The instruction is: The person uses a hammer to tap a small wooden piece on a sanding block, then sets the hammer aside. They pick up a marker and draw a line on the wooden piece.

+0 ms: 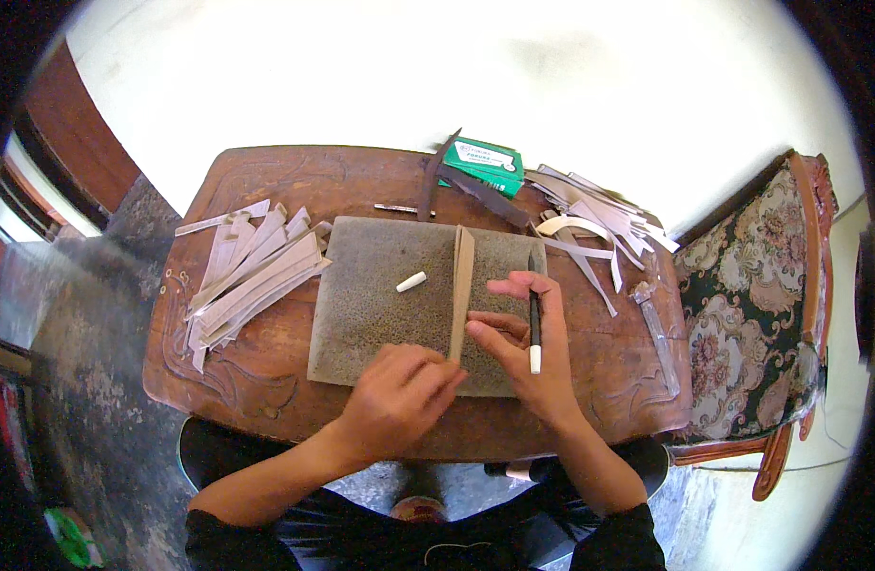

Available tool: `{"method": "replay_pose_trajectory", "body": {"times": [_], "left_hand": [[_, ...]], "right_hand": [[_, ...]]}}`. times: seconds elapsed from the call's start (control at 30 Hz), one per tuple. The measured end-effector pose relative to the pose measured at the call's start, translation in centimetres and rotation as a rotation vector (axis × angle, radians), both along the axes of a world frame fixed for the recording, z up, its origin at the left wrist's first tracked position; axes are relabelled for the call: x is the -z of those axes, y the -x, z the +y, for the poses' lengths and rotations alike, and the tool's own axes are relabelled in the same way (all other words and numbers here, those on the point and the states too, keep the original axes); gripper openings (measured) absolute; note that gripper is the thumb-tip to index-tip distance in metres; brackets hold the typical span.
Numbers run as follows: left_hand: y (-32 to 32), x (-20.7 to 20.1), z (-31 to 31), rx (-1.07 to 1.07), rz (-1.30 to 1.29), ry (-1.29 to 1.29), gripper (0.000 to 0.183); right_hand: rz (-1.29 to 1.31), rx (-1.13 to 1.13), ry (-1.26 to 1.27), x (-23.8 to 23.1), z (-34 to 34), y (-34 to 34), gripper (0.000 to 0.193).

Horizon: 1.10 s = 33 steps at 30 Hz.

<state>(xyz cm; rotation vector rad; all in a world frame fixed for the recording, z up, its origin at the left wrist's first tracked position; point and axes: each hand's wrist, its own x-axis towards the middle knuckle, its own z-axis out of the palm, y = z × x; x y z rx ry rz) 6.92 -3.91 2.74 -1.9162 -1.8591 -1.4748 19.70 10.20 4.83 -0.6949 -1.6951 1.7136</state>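
A narrow tan strip (463, 285), seemingly folded or doubled, stands lengthwise across a grey speckled slab (371, 333) on the table. My left hand (399, 392) is closed around its near end. My right hand (542, 366) holds a black marker (535, 324) with a white end, tucked between the fingers with its dark tip pointing away from me. The right thumb and a finger reach to the strip's right side; whether they press on it I cannot tell. Left of the strip, a white marker cap (411, 282) lies on the slab.
Cut pale strips (256, 285) are heaped on the carved wooden table (266, 409) at left; more strips (599, 214) lie at far right. Behind the slab are a green box (490, 164) and dark curved blade-like pieces (437, 176). A flowered chair (742, 285) stands at right.
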Motion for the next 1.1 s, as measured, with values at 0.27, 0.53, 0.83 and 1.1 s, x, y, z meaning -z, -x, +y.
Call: {"method": "replay_pose_trajectory", "body": {"times": [0.27,0.53,0.83,1.1], "left_hand": [[-2.6,2.8,0.2,0.186,0.016,0.123,0.018],[3.8,1.5,1.6,-0.064,-0.101,0.185,0.023],[7.3,-1.2,0.8,-0.034,-0.137,0.356,0.049],[7.3,0.4,1.2,0.147,-0.028,0.426,0.033]], "right_hand": [[-0.268,-0.014,-0.244,0.8,-0.2,-0.6,0.057],[-0.177,0.001,-0.200,-1.6,3.0,-2.8,0.041],[-0.194,-0.351,-0.198,-2.2,4.7,-4.1,0.032],[-0.377,-0.453,-0.389,-1.0,4.4,-3.8,0.032]]}}
